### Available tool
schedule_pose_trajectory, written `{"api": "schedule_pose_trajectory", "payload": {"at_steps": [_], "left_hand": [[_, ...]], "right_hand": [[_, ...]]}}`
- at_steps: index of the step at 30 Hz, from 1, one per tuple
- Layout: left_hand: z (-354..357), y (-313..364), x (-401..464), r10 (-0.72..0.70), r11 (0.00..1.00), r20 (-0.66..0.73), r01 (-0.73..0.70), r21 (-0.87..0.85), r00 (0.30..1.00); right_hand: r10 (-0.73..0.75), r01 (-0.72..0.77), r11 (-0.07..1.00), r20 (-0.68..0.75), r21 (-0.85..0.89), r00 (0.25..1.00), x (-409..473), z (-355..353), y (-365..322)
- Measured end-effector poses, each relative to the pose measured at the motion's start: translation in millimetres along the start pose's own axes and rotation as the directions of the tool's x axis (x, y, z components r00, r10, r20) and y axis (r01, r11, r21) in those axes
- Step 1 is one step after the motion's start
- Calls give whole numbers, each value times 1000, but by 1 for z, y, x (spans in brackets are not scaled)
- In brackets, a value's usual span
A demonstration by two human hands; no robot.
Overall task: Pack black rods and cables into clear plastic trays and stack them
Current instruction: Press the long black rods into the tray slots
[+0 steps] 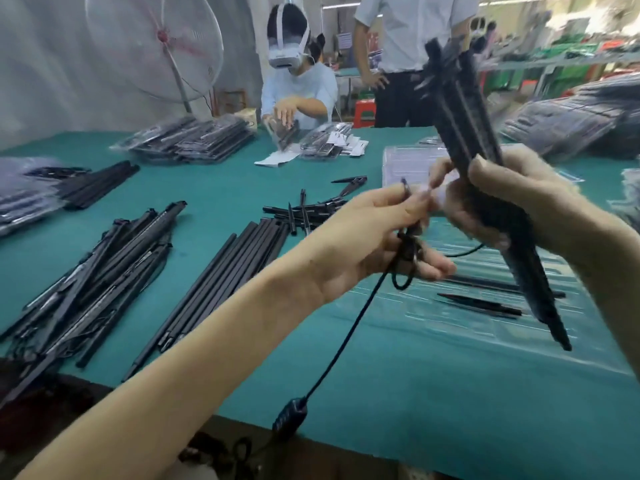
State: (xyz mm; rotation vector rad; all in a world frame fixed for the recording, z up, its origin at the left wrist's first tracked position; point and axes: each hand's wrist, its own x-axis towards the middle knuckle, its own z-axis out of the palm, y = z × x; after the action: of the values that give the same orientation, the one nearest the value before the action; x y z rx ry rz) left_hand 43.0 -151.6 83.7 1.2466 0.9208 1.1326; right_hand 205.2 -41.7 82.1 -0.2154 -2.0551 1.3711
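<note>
Gripping a bundle of black rods [465, 123], right hand [512, 202] has fingers and thumb curled round the bundle's middle; bundle is raised above the table, tilted, top end leaning away, lower end pointing down over the near tray. Left hand [388, 237]: fingertips pinch a black cable [349, 334] close beside the right hand; cable coils in a small loop below the palm, then hangs down to a dark connector [289, 415] near the table's front edge.

Clear plastic tray [433, 306]: lies flat on the green table [225, 188] under both hands, with two black pieces in it at the right. Second clear tray [408, 164]: just behind the hands.

Loose black rods [214, 289]: row at centre-left. Further rods with cables [93, 271]: heap at far left. Short black pieces [304, 213]: scattered mid-table. Packed trays [194, 140]: stacked at the far side, before a seated person [298, 91] wearing a headset. Standing person [405, 57]: behind the table. Fan [156, 43]: at back left.
</note>
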Motion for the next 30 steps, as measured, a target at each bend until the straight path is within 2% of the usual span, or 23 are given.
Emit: {"api": "schedule_pose_trajectory", "payload": {"at_steps": [2, 4, 8, 10, 13, 15, 18, 19, 21, 22, 23, 24, 25, 26, 27, 28, 29, 30], "left_hand": [[-13, 2, 2, 6, 1000, -105, -6, 8, 994], [-23, 0, 1, 16, 997, -164, -4, 74, 986], [-36, -12, -1, 118, 975, -299, -54, 215, 947], [-41, -10, -1, 190, 975, -392, -125, 185, 900], [-50, -5, -3, 255, 966, -486, -238, 98, 836], [-56, -4, -8, 267, 963, -506, -240, 120, 821], [-68, -7, -21, 245, 969, -529, -198, 145, 812], [-72, -8, -28, 244, 968, -546, -173, 180, 801], [-82, -12, -53, 286, 936, -571, -97, 339, 769], [-87, -15, -69, 317, 893, -546, -51, 446, 775], [-94, -18, -88, 314, 840, -483, -1, 543, 817], [-102, -20, -108, 230, 789, -376, 54, 612, 898], [-110, -21, -128, 42, 739, -221, 119, 663, 974], [-116, -22, -148, -222, 697, -49, 193, 690, 974], [-121, -25, -166, -464, 674, 115, 266, 689, 878], [-125, -31, -180, -625, 640, 221, 329, 695, 749], [-128, -39, -191, -723, 580, 229, 394, 713, 651], [-133, -54, -198, -788, 498, 150, 476, 725, 597]], "right_hand": [[37, -29, 994, 78, -104, 996, 0, 5, 1], [95, -78, 979, 85, -189, 992, 2, 13, 6], [92, -85, 986, 43, -145, 995, 10, 40, 14], [71, -69, 994, 27, -82, 997, 17, 55, 15], [102, -102, 990, 14, 102, 995, 30, 78, 18], [136, -134, 978, -4, 162, 991, 37, 90, 22], [212, -196, 969, -95, 154, 973, 41, 100, 27], [245, -219, 958, -131, 188, 961, 43, 101, 28], [330, -247, 895, -178, 371, 927, 46, 102, 29], [368, -242, 837, -179, 490, 913, 47, 101, 29], [397, -231, 778, -172, 585, 901, 48, 101, 28], [408, -216, 736, -166, 642, 898, 49, 99, 28], [414, -213, 717, -158, 664, 897, 50, 99, 27], [407, -215, 717, -149, 663, 901, 52, 99, 26], [396, -220, 724, -134, 653, 908, 54, 101, 25], [380, -224, 731, -111, 644, 918, 56, 103, 23], [362, -229, 729, -79, 646, 929, 58, 106, 21], [335, -231, 717, -34, 658, 942, 59, 109, 20]]}}
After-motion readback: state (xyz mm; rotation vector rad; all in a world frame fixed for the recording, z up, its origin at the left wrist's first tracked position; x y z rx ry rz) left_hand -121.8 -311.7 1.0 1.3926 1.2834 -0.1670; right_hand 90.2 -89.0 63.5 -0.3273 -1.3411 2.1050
